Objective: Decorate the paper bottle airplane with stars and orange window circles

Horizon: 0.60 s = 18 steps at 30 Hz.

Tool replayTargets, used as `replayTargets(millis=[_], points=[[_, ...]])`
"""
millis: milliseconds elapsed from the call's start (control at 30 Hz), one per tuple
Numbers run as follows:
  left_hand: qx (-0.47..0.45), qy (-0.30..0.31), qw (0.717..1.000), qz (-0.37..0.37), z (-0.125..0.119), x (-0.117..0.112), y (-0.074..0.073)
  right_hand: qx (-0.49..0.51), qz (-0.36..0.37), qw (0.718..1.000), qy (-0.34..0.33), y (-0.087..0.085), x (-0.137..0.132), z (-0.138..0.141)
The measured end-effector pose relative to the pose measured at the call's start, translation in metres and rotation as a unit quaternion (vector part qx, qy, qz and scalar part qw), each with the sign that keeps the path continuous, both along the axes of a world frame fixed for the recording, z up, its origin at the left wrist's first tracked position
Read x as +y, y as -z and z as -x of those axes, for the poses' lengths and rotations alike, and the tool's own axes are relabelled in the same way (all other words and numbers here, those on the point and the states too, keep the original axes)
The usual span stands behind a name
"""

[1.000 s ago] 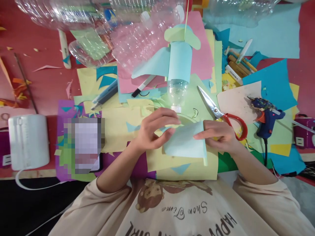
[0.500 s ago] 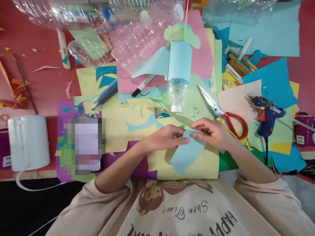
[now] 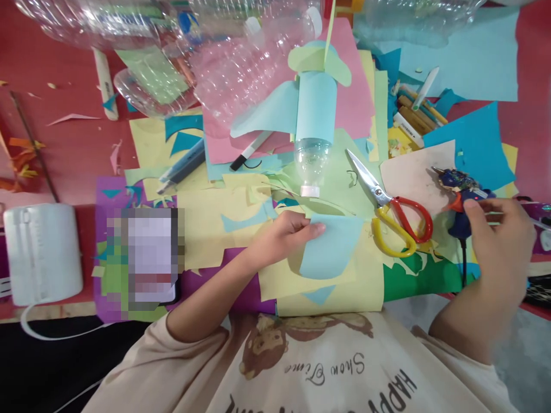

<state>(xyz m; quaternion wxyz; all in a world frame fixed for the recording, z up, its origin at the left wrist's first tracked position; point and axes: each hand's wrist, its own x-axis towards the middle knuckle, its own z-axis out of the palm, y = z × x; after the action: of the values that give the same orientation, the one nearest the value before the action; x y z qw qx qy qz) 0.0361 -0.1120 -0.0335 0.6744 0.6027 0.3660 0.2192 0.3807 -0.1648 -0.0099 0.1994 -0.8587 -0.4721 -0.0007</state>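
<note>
My left hand (image 3: 286, 236) pinches the left edge of a light blue paper piece (image 3: 331, 246) lying over yellow sheets (image 3: 336, 292). My right hand (image 3: 499, 241) is at the far right, its fingers curled at the handle of a blue glue gun (image 3: 462, 198); whether it grips the gun is unclear. Red and yellow scissors (image 3: 390, 209) lie between the two hands. A plastic bottle (image 3: 312, 123) wrapped in light blue paper, with paper wings, lies just beyond the paper piece, cap toward me.
Coloured paper sheets and scraps cover the red table (image 3: 64, 155). Clear plastic bottles (image 3: 241, 63) lie at the back, markers (image 3: 183, 166) to the left, crayons (image 3: 415, 115) at the back right. A white canister (image 3: 43, 252) and a blurred phone (image 3: 148, 255) sit left.
My right hand let go of the blue paper piece and moved right to the glue gun. My left hand still holds the paper, now lying flatter.
</note>
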Motion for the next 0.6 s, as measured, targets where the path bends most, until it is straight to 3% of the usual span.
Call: replayTargets(millis=[167,267,433,600], points=[[-0.003,0.002,1.0,-0.003,-0.001,0.0,0.0,0.072,0.053,0.989,0.115,0.022,-0.004,-0.027],[0.003,0.003,1.0,-0.003,-0.002,-0.001,0.0,0.122,0.005,0.984,0.131,0.029,-0.001,-0.032],[0.006,0.006,1.0,-0.003,-0.002,0.0,0.001,0.226,-0.049,0.965,0.124,0.027,0.0,-0.04],[0.014,0.005,1.0,0.005,-0.003,0.0,0.002,0.36,-0.06,0.919,0.149,0.015,0.001,-0.049]])
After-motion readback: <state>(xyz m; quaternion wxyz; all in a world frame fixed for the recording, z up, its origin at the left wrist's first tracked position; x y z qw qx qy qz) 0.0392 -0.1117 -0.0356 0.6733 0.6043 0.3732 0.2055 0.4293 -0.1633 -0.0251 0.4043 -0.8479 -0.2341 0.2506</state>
